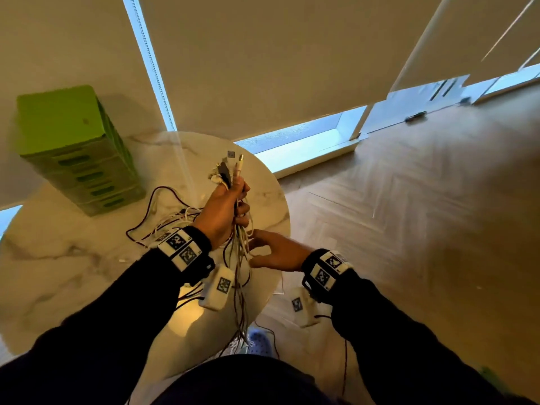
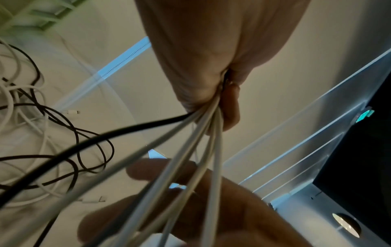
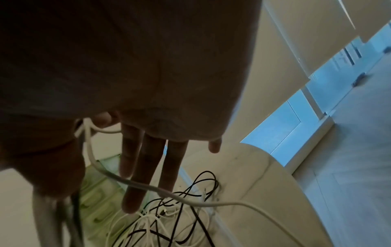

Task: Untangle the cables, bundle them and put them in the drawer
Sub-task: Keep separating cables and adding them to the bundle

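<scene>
My left hand (image 1: 225,211) is raised over the table and grips a bundle of white and dark cables (image 1: 238,258). Their plug ends (image 1: 230,168) stick up above the fist, and the strands hang down past the table's edge. In the left wrist view the cables (image 2: 203,133) fan out below the closed left hand (image 2: 211,66). My right hand (image 1: 274,252) is just below and to the right, fingers (image 3: 148,167) straight, reaching against the hanging strands. A white cable (image 3: 169,193) crosses in front of them. More loose cables (image 1: 163,220) lie tangled on the table.
A green drawer unit (image 1: 76,153) with several closed drawers stands at the back left of the round marble table (image 1: 58,258). Roller blinds and a low window lie behind. Wooden floor (image 1: 409,214) extends to the right. A blue shoe (image 1: 258,342) shows below the table edge.
</scene>
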A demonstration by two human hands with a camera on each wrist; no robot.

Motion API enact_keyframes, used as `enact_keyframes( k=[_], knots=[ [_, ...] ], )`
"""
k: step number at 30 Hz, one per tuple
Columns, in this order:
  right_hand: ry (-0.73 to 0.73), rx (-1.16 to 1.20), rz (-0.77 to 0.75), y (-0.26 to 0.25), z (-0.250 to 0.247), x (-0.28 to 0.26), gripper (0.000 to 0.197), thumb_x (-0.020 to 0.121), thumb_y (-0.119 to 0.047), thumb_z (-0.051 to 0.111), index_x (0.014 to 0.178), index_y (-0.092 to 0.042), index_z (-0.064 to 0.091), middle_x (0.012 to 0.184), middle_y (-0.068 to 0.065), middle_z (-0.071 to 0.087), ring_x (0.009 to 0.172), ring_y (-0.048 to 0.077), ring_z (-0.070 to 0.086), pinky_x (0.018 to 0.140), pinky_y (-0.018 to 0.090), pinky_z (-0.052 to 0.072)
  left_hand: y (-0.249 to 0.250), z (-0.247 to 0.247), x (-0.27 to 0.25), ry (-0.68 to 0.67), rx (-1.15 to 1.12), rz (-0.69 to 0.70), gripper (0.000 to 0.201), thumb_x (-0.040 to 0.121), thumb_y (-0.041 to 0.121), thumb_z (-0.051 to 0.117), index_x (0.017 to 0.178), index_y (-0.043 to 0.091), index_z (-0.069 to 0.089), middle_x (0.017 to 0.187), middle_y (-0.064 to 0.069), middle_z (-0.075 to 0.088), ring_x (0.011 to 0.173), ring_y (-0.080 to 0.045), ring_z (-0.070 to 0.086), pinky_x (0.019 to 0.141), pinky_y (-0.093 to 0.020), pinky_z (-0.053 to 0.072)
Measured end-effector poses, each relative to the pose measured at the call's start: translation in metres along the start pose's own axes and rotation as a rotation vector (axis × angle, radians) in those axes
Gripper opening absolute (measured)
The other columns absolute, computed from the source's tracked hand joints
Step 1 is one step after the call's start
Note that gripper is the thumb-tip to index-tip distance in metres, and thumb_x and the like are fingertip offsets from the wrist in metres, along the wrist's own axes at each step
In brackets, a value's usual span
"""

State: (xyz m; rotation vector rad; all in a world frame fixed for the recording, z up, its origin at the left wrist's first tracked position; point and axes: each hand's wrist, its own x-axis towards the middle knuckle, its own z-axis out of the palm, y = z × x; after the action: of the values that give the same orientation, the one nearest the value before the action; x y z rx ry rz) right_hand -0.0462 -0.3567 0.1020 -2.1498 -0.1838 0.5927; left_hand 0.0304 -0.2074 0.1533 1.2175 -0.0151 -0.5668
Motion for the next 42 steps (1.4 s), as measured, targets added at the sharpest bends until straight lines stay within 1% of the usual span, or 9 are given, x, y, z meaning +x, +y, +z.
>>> enact_keyframes(
  k=[11, 16, 20, 22, 29, 33, 36, 40, 42],
  knots=[
    [0.444, 0.051, -0.049, 0.012, -0.020, -0.032, 0.026, 0.106, -0.035, 0.043, 0.102, -0.021, 0.065, 0.074, -0.001, 0.060, 0.070, 0.019, 0.062, 0.071, 0.028, 0.053, -0.013, 0.004, 0.020, 0.151, 0.272, 0.087, 0.039, 0.104, 0.051, 0.043, 0.103, 0.013, 0.051, 0.089, -0.004, 0.047, 0.073, -0.017, 0.050, 0.060, -0.031, 0.055],
    [0.683, 0.125, 0.066, 0.034, -0.034, -0.026, 0.024, 0.106, -0.033, 0.040, 0.097, -0.020, 0.059, 0.070, 0.004, 0.062, 0.063, 0.012, 0.060, 0.070, 0.036, 0.057, -0.010, 0.002, 0.020, 0.165, 0.171, 0.128, 0.038, 0.107, 0.045, 0.038, 0.101, 0.010, 0.051, 0.070, 0.003, 0.035, 0.048, -0.004, 0.034, 0.045, -0.021, 0.036],
    [0.384, -0.036, 0.550, 0.076, -0.044, -0.024, 0.031, 0.103, -0.026, 0.039, 0.133, -0.019, 0.046, 0.110, 0.010, 0.072, 0.107, 0.027, 0.065, 0.096, 0.037, 0.049, -0.003, -0.010, 0.014, 0.091, 0.025, 0.069, 0.035, 0.109, 0.039, 0.038, 0.100, 0.010, 0.056, 0.064, 0.005, 0.034, 0.049, -0.006, 0.027, 0.045, -0.019, 0.025],
    [0.153, -0.148, 0.685, 0.081, -0.042, -0.021, 0.056, 0.099, -0.027, 0.048, 0.151, -0.018, 0.028, 0.147, 0.015, 0.049, 0.133, 0.031, 0.049, 0.109, 0.037, 0.039, 0.001, -0.011, 0.008, 0.046, -0.025, 0.059, 0.034, 0.109, 0.037, 0.037, 0.098, 0.010, 0.054, 0.060, 0.005, 0.032, 0.050, -0.007, 0.025, 0.045, -0.019, 0.024],
    [-0.151, -0.084, 0.115, -0.018, -0.022, 0.008, 0.094, 0.081, -0.053, 0.076, 0.156, -0.029, 0.025, 0.161, -0.004, 0.030, 0.145, 0.015, 0.030, 0.120, 0.038, 0.025, 0.007, -0.014, -0.003, -0.074, 0.038, 0.100, 0.035, 0.109, 0.033, 0.035, 0.101, 0.006, 0.054, 0.058, 0.001, 0.034, 0.050, -0.012, 0.034, 0.050, -0.022, 0.035],
    [-0.161, 0.122, 0.009, -0.047, -0.009, 0.031, 0.063, 0.086, -0.039, 0.075, 0.141, -0.018, 0.051, 0.139, 0.004, 0.059, 0.128, 0.017, 0.054, 0.115, 0.038, 0.037, 0.017, -0.022, -0.014, -0.109, 0.243, 0.121, 0.039, 0.105, 0.041, 0.038, 0.101, 0.008, 0.058, 0.062, -0.001, 0.046, 0.064, -0.019, 0.058, 0.061, -0.023, 0.049],
    [-0.274, 0.229, -0.034, -0.058, -0.002, 0.040, 0.019, 0.095, -0.023, 0.065, 0.094, -0.005, 0.067, 0.092, 0.012, 0.073, 0.091, 0.023, 0.070, 0.097, 0.037, 0.052, 0.028, -0.031, -0.020, -0.148, 0.245, 0.129, 0.037, 0.106, 0.037, 0.037, 0.099, 0.007, 0.058, 0.057, 0.002, 0.042, 0.067, -0.023, 0.062, 0.071, -0.027, 0.052],
    [-0.498, 0.131, 0.080, -0.045, -0.004, 0.045, 0.034, 0.095, -0.022, 0.065, 0.063, -0.017, 0.053, 0.057, 0.004, 0.054, 0.054, 0.018, 0.056, 0.083, 0.050, 0.051, 0.049, -0.044, -0.030, -0.183, 0.045, 0.051, 0.031, 0.107, 0.026, 0.037, 0.093, 0.007, 0.057, 0.053, 0.005, 0.032, 0.058, -0.021, 0.054, 0.069, -0.030, 0.051],
    [-0.447, -0.073, 0.126, -0.029, -0.019, 0.051, 0.039, 0.094, -0.028, 0.067, 0.062, -0.012, 0.053, 0.057, 0.007, 0.056, 0.056, 0.021, 0.056, 0.073, 0.036, 0.049, 0.059, -0.052, -0.034, -0.203, -0.049, 0.035, 0.028, 0.105, 0.026, 0.041, 0.090, 0.009, 0.058, 0.057, 0.003, 0.030, 0.060, -0.020, 0.050, 0.079, -0.036, 0.054]
  ],
)
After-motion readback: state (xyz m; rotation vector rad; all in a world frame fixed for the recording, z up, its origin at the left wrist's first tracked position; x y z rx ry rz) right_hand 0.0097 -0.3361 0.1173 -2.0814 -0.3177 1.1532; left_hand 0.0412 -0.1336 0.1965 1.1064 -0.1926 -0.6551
